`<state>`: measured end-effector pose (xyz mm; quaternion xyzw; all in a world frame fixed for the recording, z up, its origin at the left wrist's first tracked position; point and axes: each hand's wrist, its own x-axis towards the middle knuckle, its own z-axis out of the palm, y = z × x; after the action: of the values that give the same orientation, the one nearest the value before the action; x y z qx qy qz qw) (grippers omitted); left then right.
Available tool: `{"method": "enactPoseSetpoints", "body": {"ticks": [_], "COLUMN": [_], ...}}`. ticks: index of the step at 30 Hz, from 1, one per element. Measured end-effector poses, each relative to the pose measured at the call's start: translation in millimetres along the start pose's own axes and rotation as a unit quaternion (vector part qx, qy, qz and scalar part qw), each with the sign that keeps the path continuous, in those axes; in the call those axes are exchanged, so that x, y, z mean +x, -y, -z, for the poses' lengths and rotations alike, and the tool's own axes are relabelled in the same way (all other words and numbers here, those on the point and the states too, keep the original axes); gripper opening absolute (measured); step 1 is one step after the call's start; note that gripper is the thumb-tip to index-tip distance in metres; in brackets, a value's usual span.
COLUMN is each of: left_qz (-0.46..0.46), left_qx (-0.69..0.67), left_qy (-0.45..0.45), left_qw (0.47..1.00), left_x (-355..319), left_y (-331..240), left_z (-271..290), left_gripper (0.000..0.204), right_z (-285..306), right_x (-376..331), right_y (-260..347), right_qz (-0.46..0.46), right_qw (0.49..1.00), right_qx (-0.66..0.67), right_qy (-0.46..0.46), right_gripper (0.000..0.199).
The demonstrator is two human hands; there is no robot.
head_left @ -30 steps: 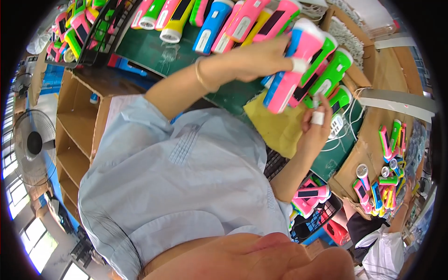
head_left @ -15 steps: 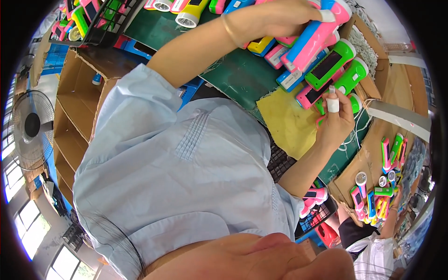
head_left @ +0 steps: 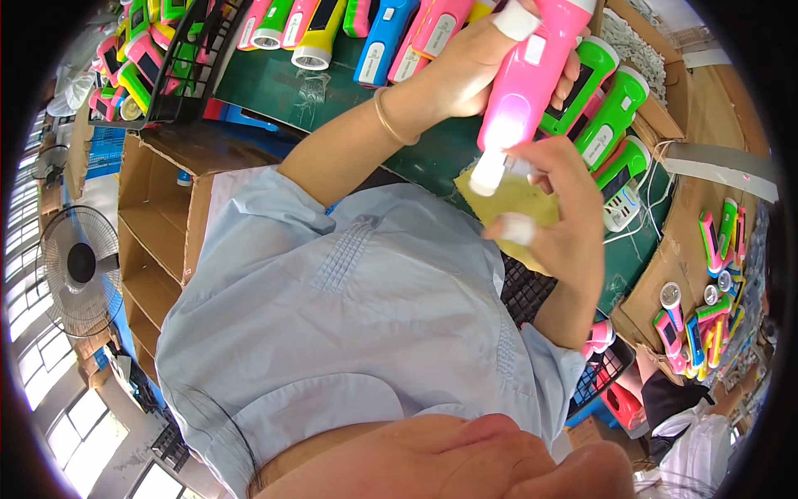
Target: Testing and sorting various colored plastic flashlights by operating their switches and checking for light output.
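A pink flashlight (head_left: pixel 525 66) with a white switch is gripped in my left hand (head_left: pixel 465 71), its thumb wrapped in white along the body and its fingertips showing on the far side. The white-rimmed head end points up and runs out of the picture. At the lower end a small piece (head_left: pixel 488 172) glows bright white. My right hand (head_left: pixel 565 208) is beside this glowing end, index finger close to it. Its white-wrapped thumb stands apart below. Motion blurs these fingers, and a small pale thing at their tips cannot be made out.
Several colourful flashlights (head_left: pixel 382 41) lie across the green table (head_left: pixel 432 150), with green ones (head_left: pixel 608 121) at right. Near my right hand are a yellow cloth (head_left: pixel 474 195) and a white multi-port charger (head_left: pixel 622 208) with cables. A black basket (head_left: pixel 179 66) of flashlights and a cardboard shelf (head_left: pixel 154 224) stand left.
My left hand has brought a flashlight nearer and lower. A bright glow now shows at its lower end. My right hand has moved left to that end, and its fingers have spread.
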<state>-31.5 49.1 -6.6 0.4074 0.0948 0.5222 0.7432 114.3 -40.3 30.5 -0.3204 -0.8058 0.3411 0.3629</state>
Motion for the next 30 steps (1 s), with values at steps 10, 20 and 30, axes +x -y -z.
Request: {"method": "enactPoseSetpoints", "body": {"ticks": [10, 20, 30], "left_qz": [0.058, 0.042, 0.105], "left_qx": [-0.383, -0.171, -0.152], "left_qy": [0.033, -0.082, -0.015], "left_qw": [0.921, 0.981, 0.983], "left_x": [-16, -25, -34], "left_y": [18, 8, -1], "left_z": [1, 1, 1], "left_gripper": [0.071, 0.069, 0.041], "right_z": [-38, -38, -19], "right_x": [-22, -12, -43], "right_y": [-14, -40, -45], "right_qz": [0.168, -0.148, -0.28], "right_qw": [0.951, 0.961, 0.943], "right_qx": [-0.218, 0.161, 0.092], "right_qy": [-0.139, -0.169, -0.154], "right_gripper": [0.038, 0.04, 0.013]}}
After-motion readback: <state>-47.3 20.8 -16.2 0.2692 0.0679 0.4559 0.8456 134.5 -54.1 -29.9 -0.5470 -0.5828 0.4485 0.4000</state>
